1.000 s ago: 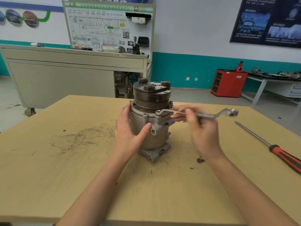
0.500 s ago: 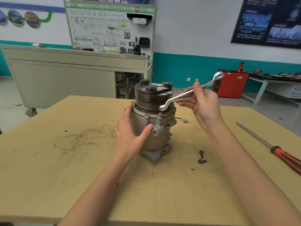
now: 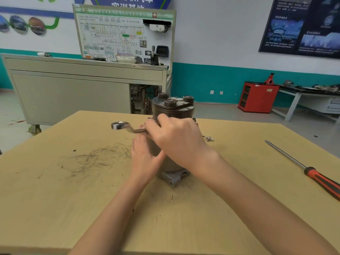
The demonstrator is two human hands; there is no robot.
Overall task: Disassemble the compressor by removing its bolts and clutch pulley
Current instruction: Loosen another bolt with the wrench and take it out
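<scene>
The right hand [image 3: 176, 142] reached across the front of the compressor [image 3: 173, 174], its fingers curled round the shank of a ring wrench [image 3: 132, 130]. The wrench lay roughly level, its bright offset ring end sticking out to the left, clear of the housing and touching nothing; the other end was hidden under the hand, so whether it sat on a bolt could not be told. The left hand [image 3: 145, 159] lay against the left side of the compressor body, fingers straight and pointing up, thumb stretched towards the front beneath the right wrist, bracing rather than gripping.

The compressor stood upright near the middle of the pale wooden desk [image 3: 73, 199], resting on its grey mounting foot. The dark clutch pulley [image 3: 173, 111] was on top, its face plate carrying three round bosses. A small pale connector [image 3: 208, 138] lay on the desk just right of the compressor. Well apart to the right lay a long screwdriver [image 3: 312, 174] with a red and black handle, tip pointing away. Dark scuff marks smeared the desk to the left.
</scene>
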